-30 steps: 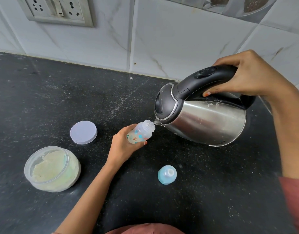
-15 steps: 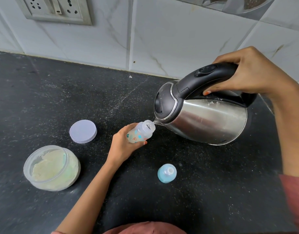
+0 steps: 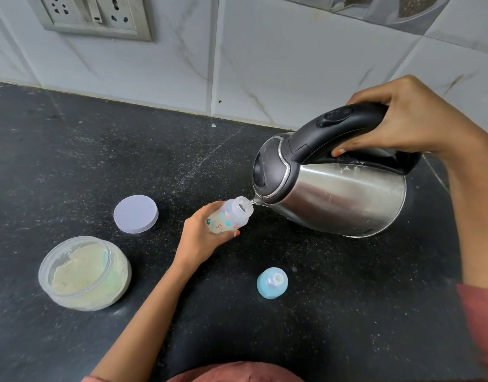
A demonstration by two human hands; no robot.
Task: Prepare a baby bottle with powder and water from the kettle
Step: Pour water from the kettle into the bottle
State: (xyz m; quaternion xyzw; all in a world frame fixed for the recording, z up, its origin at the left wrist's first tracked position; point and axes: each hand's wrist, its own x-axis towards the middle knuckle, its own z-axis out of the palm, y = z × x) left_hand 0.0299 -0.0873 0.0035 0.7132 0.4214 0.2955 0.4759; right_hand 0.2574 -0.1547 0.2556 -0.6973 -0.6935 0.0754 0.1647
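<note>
In the head view, little is seen to have shifted over the last second. The steel kettle (image 3: 334, 194) is kept tipped by the right hand (image 3: 411, 125), which is wrapped round its black handle. Its spout is held at the mouth of the baby bottle (image 3: 232, 216), where a thin stream of water is visible. The bottle is gripped, leaning toward the spout, by the left hand (image 3: 201, 238) above the middle of the counter (image 3: 72, 161). Pouring is therefore judged unfinished, though the fill level cannot be read. The open powder jar (image 3: 84, 274) stands toward the front left corner with its lid (image 3: 135, 213) behind it, and the blue teat cap (image 3: 271, 283) lies nearer the front edge, not yet fitted.
</note>
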